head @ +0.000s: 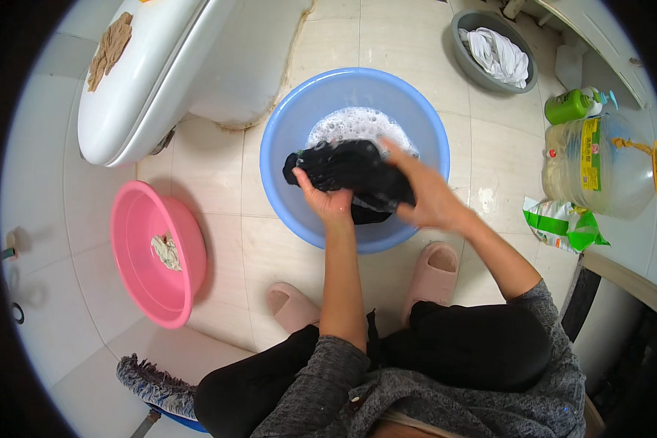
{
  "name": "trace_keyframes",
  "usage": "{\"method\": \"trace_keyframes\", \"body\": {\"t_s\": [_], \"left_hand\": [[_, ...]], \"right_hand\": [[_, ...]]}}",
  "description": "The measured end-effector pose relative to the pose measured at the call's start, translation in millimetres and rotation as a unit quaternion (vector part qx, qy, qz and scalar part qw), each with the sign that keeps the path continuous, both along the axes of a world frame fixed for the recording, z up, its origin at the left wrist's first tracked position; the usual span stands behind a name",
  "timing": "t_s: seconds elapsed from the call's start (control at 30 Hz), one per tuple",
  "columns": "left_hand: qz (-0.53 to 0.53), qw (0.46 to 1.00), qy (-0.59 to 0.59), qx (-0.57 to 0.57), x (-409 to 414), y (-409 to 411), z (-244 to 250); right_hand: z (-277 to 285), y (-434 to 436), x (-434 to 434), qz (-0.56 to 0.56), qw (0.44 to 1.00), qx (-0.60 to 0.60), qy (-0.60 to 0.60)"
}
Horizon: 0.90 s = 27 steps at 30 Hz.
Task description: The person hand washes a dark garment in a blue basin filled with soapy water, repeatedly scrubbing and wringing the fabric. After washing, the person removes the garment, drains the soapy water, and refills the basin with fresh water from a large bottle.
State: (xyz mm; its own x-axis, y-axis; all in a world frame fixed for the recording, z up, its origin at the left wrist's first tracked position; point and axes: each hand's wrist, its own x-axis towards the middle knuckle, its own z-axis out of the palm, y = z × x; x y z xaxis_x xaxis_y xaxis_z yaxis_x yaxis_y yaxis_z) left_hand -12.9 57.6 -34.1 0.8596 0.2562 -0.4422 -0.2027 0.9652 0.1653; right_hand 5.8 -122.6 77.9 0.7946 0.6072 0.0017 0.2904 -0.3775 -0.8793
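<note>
A wet black cloth garment point(345, 167) is bunched up over a blue plastic basin point(276, 202). My left hand point(326, 197) grips its left part from below, the thumb pointing up along the fabric. At the garment's right end is my right hand point(424, 189), blurred, its fingers curved around the cloth; whether it holds firmly is hard to tell. White suds point(356, 123) float on the water at the far side of the basin. Part of the black fabric hangs down inside, and the water under it is mostly hidden.
A pink basin point(197, 241) with a pale cloth point(166, 253) stands left, below a white toilet point(159, 82). At far right a grey basin point(460, 49) holds white laundry point(498, 57). A green pump bottle point(566, 107), a large plastic jug point(566, 164) and a mop head point(159, 386) flank me.
</note>
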Motion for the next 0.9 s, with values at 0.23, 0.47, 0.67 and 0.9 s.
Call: {"method": "trace_keyframes", "body": {"t_s": [0.23,0.47,0.67,0.9], "left_hand": [[-0.101,0.981,-0.009,0.164,-14.1,-24.8,22.3],[-0.158,0.983,-0.089,-0.016,-4.5,2.0,-14.0],[-0.140,0.974,-0.153,0.094,2.8,-5.2,-40.2],[-0.169,0.940,-0.063,0.291,-20.5,36.3,-47.1]], "right_hand": [[-30.3,73.6,9.4,0.011,0.977,-0.107,-0.183],[-46.6,69.0,18.1,-0.101,0.983,0.070,-0.138],[-49.3,91.8,11.7,-0.044,0.984,-0.072,-0.160],[-25.2,97.0,-13.5,0.031,0.974,0.072,-0.213]]}}
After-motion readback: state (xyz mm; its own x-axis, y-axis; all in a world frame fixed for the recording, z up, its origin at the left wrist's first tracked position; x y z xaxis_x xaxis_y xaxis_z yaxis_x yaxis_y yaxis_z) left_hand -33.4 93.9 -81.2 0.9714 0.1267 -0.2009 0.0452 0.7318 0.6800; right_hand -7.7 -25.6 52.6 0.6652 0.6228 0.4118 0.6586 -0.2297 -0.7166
